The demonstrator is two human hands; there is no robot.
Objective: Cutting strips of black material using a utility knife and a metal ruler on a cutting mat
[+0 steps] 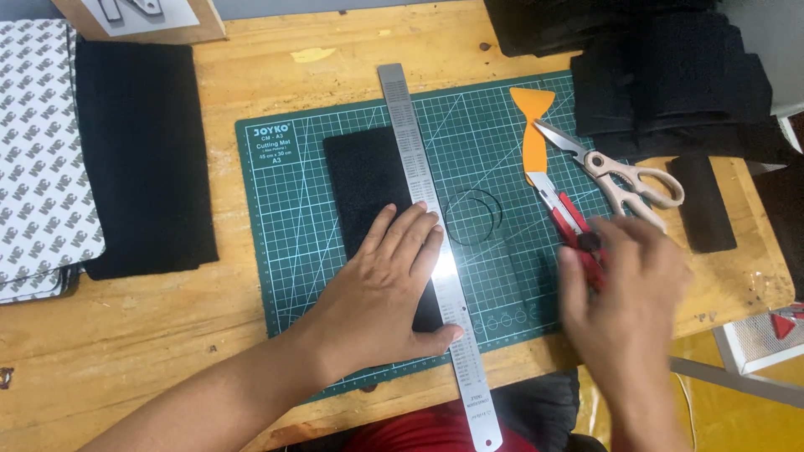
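My left hand (389,285) lies flat on a black foam piece (364,180) and on the long steel ruler (414,142) along its right edge, pressing both onto the green cutting mat (285,243). My right hand (624,297), blurred by motion, is at the red utility knife (563,209) on the mat's right side, fingers curled around its handle end. Whether the knife is lifted I cannot tell.
Beige-handled scissors (624,172) and an orange scraper (533,125) lie by the knife. Black foam stacks (670,79) sit at the top right, a black strip (703,201) beside them, a black sheet (142,159) and patterned backing sheets (38,159) at the left. The wooden table edge (151,393) is near me.
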